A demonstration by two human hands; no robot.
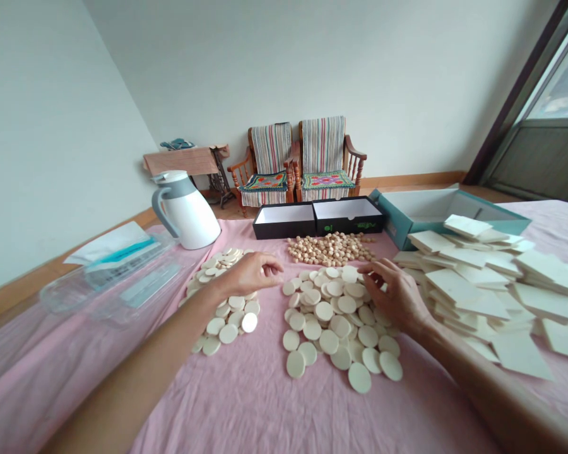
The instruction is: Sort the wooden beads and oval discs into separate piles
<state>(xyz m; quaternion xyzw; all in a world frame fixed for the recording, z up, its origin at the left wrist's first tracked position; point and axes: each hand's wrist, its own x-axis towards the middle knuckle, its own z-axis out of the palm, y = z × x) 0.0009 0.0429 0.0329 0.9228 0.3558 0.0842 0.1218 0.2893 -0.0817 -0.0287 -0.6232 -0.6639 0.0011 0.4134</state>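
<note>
My left hand (252,272) hovers over the inner edge of the left pile of round pale wooden discs (228,333). Its fingers curl towards the thumb; anything between them is too small or hidden to make out. On the right, my right hand (397,295) reaches over the larger pile of wooden discs (329,341), fingers bent and apart from the thumb. Its fingertips are at the pile's upper right edge, beside one disc (349,274); I cannot tell whether they touch it. Small wooden beads (331,250) lie in a heap just behind this pile.
Square wooden pieces (468,284) are heaped at right, before a teal box (497,217). Two black boxes (284,230) (350,225) stand behind the beads. At left are a white jug (189,217) and clear plastic packaging (146,284). Pink cloth (265,410) covers the surface.
</note>
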